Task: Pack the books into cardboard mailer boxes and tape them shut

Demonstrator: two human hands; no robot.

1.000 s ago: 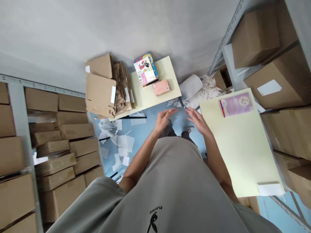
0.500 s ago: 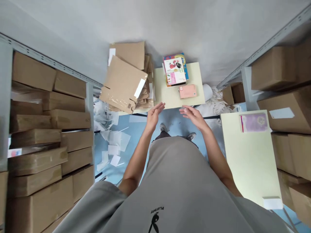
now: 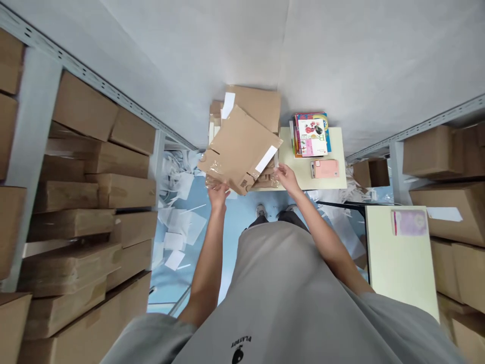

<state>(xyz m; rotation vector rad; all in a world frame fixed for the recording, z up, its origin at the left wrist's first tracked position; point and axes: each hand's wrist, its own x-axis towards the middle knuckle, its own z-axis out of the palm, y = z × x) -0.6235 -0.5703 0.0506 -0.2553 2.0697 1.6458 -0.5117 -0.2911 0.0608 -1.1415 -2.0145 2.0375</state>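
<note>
A flattened cardboard box (image 3: 238, 149) with a white label strip lies on top of a stack of flat cartons on a pale table (image 3: 337, 139). My left hand (image 3: 218, 191) grips the box's lower left edge. My right hand (image 3: 286, 177) reaches the stack at the box's right corner, beside the label strip; its fingers are curled on the cardboard. A pile of colourful books (image 3: 310, 134) and a pink phone (image 3: 326, 168) lie on the table just to the right of my right hand.
Metal shelves hold brown cartons on the left (image 3: 94, 167) and on the right (image 3: 432, 151). A second pale table (image 3: 397, 258) with a purple booklet (image 3: 409, 222) stands at the right. White paper scraps (image 3: 178, 227) litter the blue floor.
The view has swung left and my body has turned toward the far table. Both hands, open and empty before, have moved forward onto the flattened cardboard box.
</note>
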